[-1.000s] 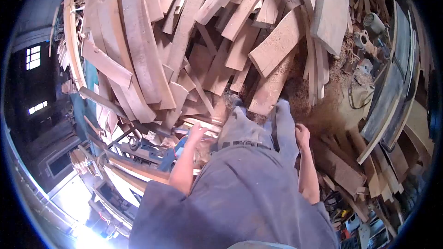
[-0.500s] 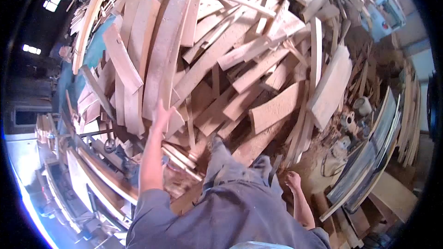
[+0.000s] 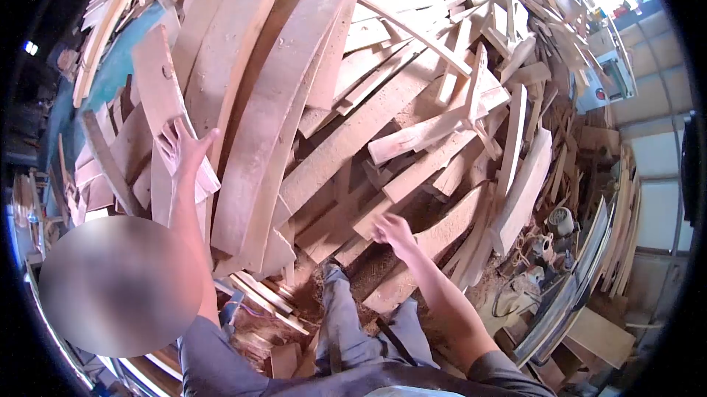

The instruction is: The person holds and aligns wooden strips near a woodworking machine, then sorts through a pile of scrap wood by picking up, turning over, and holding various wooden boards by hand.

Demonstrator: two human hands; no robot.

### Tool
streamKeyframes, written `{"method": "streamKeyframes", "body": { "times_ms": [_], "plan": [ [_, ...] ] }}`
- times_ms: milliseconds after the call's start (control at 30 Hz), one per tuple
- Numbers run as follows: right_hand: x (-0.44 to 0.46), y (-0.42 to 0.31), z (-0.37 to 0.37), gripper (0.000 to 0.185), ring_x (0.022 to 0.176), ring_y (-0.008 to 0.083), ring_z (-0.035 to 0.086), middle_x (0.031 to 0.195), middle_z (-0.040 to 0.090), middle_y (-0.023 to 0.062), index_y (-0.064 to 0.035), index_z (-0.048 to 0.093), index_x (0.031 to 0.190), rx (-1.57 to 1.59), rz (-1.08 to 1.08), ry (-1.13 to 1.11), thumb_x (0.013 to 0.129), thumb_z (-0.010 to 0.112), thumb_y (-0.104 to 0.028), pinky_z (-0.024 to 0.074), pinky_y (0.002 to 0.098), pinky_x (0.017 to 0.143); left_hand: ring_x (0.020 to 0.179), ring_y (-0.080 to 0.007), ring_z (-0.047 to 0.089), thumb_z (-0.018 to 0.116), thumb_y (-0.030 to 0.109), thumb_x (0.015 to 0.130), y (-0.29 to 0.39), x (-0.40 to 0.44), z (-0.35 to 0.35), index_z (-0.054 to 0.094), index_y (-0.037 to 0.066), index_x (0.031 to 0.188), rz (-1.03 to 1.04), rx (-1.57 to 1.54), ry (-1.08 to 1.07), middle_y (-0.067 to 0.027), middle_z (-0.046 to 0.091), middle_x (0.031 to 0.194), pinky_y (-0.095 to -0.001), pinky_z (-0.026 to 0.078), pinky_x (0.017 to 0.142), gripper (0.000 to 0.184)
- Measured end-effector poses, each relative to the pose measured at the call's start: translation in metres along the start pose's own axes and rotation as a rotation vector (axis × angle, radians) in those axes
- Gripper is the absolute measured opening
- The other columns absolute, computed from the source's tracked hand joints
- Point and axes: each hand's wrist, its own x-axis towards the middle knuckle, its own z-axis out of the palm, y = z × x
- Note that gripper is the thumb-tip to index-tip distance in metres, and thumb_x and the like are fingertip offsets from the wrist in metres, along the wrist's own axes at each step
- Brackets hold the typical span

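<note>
My left hand (image 3: 184,148) lies spread over the lower part of a short wooden board (image 3: 163,88), fingers apart against its face. The board leans at the left of the pile, beside other upright planks. Just right of it stands a long, wide curved plank (image 3: 276,102). My right hand (image 3: 396,235) hovers over the pile's lower middle, near the end of a board (image 3: 368,219). Its fingers are loosely bent and hold nothing that I can see. Whether it touches that board is unclear.
A large heap of offcuts (image 3: 412,117) fills the space ahead. At right are a motor-like machine part (image 3: 560,222), leaning panels (image 3: 574,279) and long strips (image 3: 622,227). Sawdust and thin sticks (image 3: 269,301) lie near my legs. A blurred patch covers the lower left.
My left hand has moved up and left from the long curved plank's foot onto the short board. My right hand has risen from beside my leg to over the pile. The view has shifted.
</note>
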Motion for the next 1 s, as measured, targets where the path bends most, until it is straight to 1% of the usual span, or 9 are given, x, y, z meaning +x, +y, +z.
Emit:
{"method": "streamKeyframes", "body": {
  "times_ms": [133, 233, 300, 400, 500, 600, 633, 733, 1000],
  "plan": [
    [0.077, -0.103, 0.1, 0.024, 0.07, 0.0138, 0.06, 0.084, 0.063, 0.0065, -0.0018, 0.061, 0.099, 0.071, -0.021, -0.057, 0.099, 0.061, -0.026, 0.0527, 0.0278, 0.061, 0.146, -0.0566, 0.002, 0.074, 0.078, 0.063, -0.003, 0.011, -0.004, 0.021, 0.008, 0.156, 0.044, 0.007, 0.008, -0.0243, 0.011, 0.16, -0.0648, 0.01, 0.117, 0.128],
    [0.164, -0.141, 0.132, 0.05, 0.093, 0.0177, 0.061, 0.109, 0.061, 0.0131, 0.0009, 0.056, 0.121, 0.166, -0.061, 0.004, 0.095, 0.067, -0.04, 0.0553, 0.0335, 0.079, 0.145, -0.058, 0.004, 0.075, 0.076, 0.064, 0.003, 0.007, -0.013, 0.025, 0.006, 0.153, 0.066, 0.032, 0.014, -0.0255, 0.015, 0.157, -0.0659, 0.012, 0.117, 0.124],
    [0.217, -0.159, 0.145, 0.083, 0.102, 0.0225, 0.062, 0.126, 0.057, 0.0185, 0.0035, 0.04, 0.142, 0.239, -0.095, 0.032, 0.089, 0.071, -0.053, 0.0549, 0.0402, 0.091, 0.144, -0.059, 0.005, 0.075, 0.076, 0.064, -0.001, 0.008, -0.008, 0.024, 0.006, 0.153, 0.069, 0.034, 0.018, -0.026, 0.015, 0.157, -0.0666, 0.012, 0.116, 0.124],
    [0.282, -0.177, 0.145, 0.079, 0.108, 0.0304, 0.061, 0.13, 0.053, 0.0209, 0.0008, 0.04, 0.138, 0.53, -0.117, -0.182, 0.087, 0.075, -0.048, 0.0544, 0.0481, 0.096, 0.144, -0.0601, 0.005, 0.075, 0.076, 0.064, -0.001, 0.012, -0.006, 0.024, 0.006, 0.152, 0.067, 0.049, 0.017, -0.0269, 0.015, 0.157, -0.0675, 0.012, 0.116, 0.124],
    [0.279, -0.204, 0.164, 0.074, 0.117, 0.0381, 0.059, 0.125, 0.056, 0.0216, 0.0021, 0.041, 0.136, 0.623, -0.141, -0.021, 0.085, 0.08, -0.036, 0.0549, 0.0506, 0.101, 0.143, -0.0575, 0.009, 0.073, 0.079, 0.062, -0.002, 0.013, -0.001, 0.024, 0.006, 0.152, 0.076, 0.056, 0.046, -0.0252, 0.015, 0.157, -0.0683, 0.014, 0.114, 0.127],
    [0.274, -0.206, 0.157, 0.073, 0.116, 0.0352, 0.06, 0.125, 0.058, 0.0205, 0.0036, 0.046, 0.132, 0.554, -0.253, -0.11, 0.083, 0.082, -0.038, 0.0548, 0.0507, 0.1, 0.143, -0.0591, 0.007, 0.074, 0.078, 0.063, -0.003, 0.013, -0.005, 0.023, 0.006, 0.152, 0.087, 0.03, 0.024, -0.0267, 0.015, 0.157, -0.0674, 0.012, 0.115, 0.126],
    [0.269, -0.208, 0.153, 0.066, 0.108, 0.0332, 0.065, 0.125, 0.059, 0.0189, 0.0028, 0.051, 0.132, 0.515, -0.242, -0.097, 0.085, 0.08, -0.034, 0.0624, 0.0443, 0.086, 0.144, -0.0607, 0.005, 0.074, 0.077, 0.064, -0.001, 0.012, -0.008, 0.022, 0.006, 0.153, 0.093, 0.012, 0.008, -0.028, 0.014, 0.157, -0.0668, 0.012, 0.116, 0.125],
    [0.228, -0.222, 0.137, 0.068, 0.115, 0.0277, 0.061, 0.125, 0.061, 0.0196, 0.0048, 0.055, 0.128, 0.185, -0.392, 0.003, 0.083, 0.08, -0.04, 0.0565, 0.0461, 0.095, 0.145, -0.0589, 0.005, 0.073, 0.078, 0.064, -0.002, 0.015, -0.003, 0.022, 0.006, 0.154, 0.065, 0.071, 0.015, -0.028, 0.014, 0.158, -0.0662, 0.011, 0.117, 0.126],
    [0.03, -0.175, -0.008, 0.046, 0.095, 0.0168, 0.065, 0.108, 0.072, 0.0136, -0.0008, 0.068, 0.117, -0.039, -0.326, 0.336, 0.084, 0.075, -0.031, 0.0499, 0.0308, 0.063, 0.146, -0.0574, 0.002, 0.071, 0.082, 0.062, -0.01, 0.02, 0.008, 0.02, 0.007, 0.156, 0.063, 0.052, 0.03, -0.028, 0.009, 0.161, -0.065, 0.008, 0.118, 0.131]
  ]
}}
